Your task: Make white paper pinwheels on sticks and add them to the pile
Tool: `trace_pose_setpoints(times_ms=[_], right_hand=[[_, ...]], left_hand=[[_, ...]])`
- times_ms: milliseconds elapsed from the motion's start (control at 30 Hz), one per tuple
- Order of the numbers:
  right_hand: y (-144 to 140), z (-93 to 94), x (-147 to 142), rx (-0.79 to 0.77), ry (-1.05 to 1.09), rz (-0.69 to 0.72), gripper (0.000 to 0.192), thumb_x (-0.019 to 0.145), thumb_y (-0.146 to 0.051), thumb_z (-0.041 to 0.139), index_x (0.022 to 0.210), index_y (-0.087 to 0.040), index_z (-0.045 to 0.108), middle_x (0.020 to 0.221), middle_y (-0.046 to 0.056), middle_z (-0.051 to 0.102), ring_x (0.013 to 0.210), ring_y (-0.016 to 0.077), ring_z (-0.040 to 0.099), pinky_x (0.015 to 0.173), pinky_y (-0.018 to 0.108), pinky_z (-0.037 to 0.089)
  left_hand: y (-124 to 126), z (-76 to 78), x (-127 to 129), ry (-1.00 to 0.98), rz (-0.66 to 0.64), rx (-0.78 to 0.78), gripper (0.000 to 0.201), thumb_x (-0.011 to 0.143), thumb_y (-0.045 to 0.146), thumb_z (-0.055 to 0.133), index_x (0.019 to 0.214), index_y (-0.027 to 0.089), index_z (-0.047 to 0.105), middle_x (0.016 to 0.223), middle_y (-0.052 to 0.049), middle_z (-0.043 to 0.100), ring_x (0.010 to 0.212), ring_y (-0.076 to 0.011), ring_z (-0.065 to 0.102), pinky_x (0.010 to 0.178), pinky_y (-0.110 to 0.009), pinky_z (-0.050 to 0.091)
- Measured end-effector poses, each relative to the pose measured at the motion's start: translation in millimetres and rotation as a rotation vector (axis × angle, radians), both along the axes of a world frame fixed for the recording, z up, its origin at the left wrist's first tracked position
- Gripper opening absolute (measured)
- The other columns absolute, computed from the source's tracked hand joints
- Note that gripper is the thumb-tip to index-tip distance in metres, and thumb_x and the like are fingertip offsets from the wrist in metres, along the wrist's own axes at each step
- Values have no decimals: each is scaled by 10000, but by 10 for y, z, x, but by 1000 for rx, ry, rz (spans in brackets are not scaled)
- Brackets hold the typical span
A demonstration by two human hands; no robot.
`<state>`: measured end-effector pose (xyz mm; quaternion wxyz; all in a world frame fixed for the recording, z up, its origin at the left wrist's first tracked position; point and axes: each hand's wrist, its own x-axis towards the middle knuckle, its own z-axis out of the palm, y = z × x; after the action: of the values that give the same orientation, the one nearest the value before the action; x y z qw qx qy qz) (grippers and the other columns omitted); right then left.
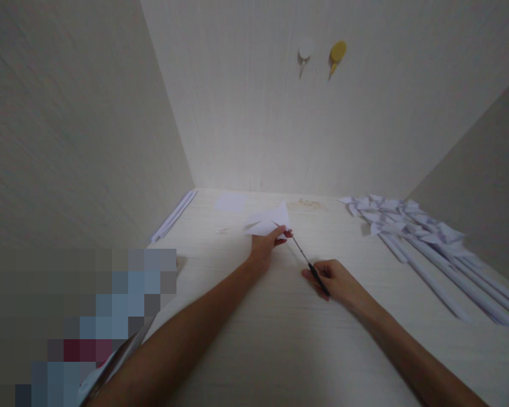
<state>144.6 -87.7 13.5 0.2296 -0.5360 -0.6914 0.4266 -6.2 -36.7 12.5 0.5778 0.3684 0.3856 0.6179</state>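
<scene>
A person's two bare forearms reach forward: the slender left forearm slants in from lower left, the slender right forearm from lower right. The bare left hand extends farther, thumb and fingers pinched together toward the right. The bare right hand, nearer the body, curls its fingers into a grip, apart from the left.

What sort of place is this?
Likely an indoor booth or walled-in desk: the pale tabletop meets a back wall with a yellow hook on it, and side walls rise to left and right.
</scene>
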Motion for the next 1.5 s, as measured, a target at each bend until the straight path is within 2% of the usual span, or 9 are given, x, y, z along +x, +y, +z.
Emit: trace_pose_setpoints(times_ms=[1033, 1233, 1500], right_hand=[[-2, -15, 19, 6, -26, 14, 387, 719, -415, 482, 424, -183, 389, 324, -44, 409, 330, 76, 350, 387, 206, 266], [7, -42, 10, 4, -37, 2, 384, 712, -415, 488, 426, -180, 389, 317, -46, 405, 319, 68, 340, 373, 199, 259], [11, -27, 35, -40, -3, 58, 356, 666, -400, 551, 436, -175, 400, 335, -44, 431, 331, 65, 345, 363, 196, 254]], left_hand=[[23, -1, 1, -14, 23, -18, 94, 583, 211, 606, 613, 131, 565, 595, 1, 601, 580, -99, 572, 511, -186, 423], [18, -9, 4, -24, 20, -9, 98, 589, 215, 604, 618, 129, 568, 602, -6, 600, 589, -98, 571, 512, -183, 425], [39, -12, -8, -86, 32, -50, 110, 574, 206, 621, 642, 136, 570, 619, 4, 605, 576, -97, 581, 515, -188, 424]])
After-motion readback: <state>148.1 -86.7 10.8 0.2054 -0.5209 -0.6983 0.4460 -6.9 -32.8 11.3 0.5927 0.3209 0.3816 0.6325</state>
